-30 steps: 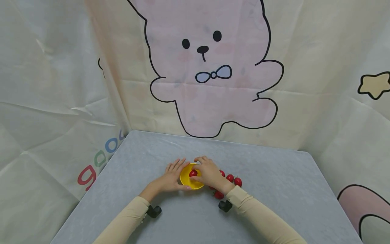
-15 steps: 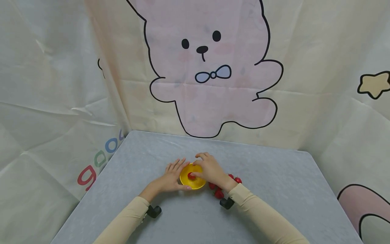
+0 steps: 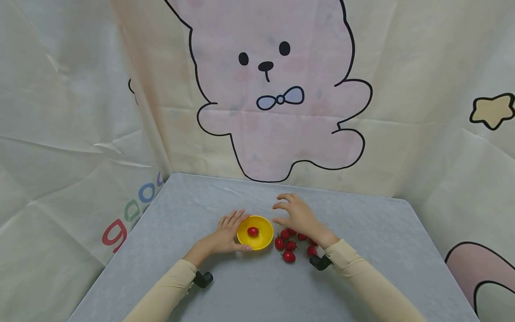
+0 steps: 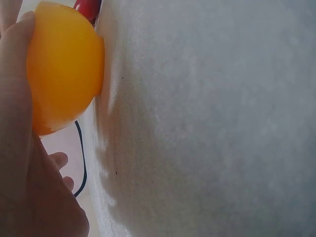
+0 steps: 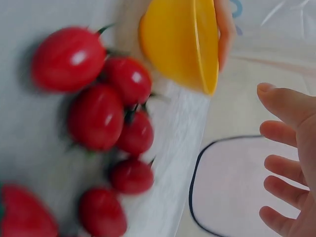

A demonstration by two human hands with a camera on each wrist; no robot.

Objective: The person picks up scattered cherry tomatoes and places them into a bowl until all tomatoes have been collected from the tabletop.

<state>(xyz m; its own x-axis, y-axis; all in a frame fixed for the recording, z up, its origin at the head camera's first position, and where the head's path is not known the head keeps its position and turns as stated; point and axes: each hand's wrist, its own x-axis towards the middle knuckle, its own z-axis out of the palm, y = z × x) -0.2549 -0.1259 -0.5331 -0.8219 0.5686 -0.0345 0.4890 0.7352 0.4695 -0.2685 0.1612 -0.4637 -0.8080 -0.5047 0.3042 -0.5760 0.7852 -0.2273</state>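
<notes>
A yellow bowl (image 3: 263, 242) stands on the table with one cherry tomato (image 3: 253, 231) in it. My left hand (image 3: 225, 236) rests against the bowl's left side, its thumb along the near rim and its straight fingers spread toward the far rim. In the left wrist view, the thumb (image 4: 19, 54) lies against the bowl (image 4: 64, 69). To the right of the bowl, my right hand (image 3: 301, 218) is raised beyond a cluster of cherry tomatoes (image 3: 290, 245), fingers loosely bent and apart, holding nothing. The right wrist view shows those tomatoes (image 5: 96, 116) with green stems.
The grey table (image 3: 362, 232) ends at a cloth backdrop (image 3: 394, 134) with a printed bear. Several tomatoes lie close together by the bowl, some partly hidden under the right wrist. A black wrist camera (image 3: 320, 262) sits beside the right-hand tomato (image 3: 312, 251).
My right hand has let go of the tomato, which now lies in the bowl, and moved right, away from the bowl and above the cluster. The left hand and bowl stay put.
</notes>
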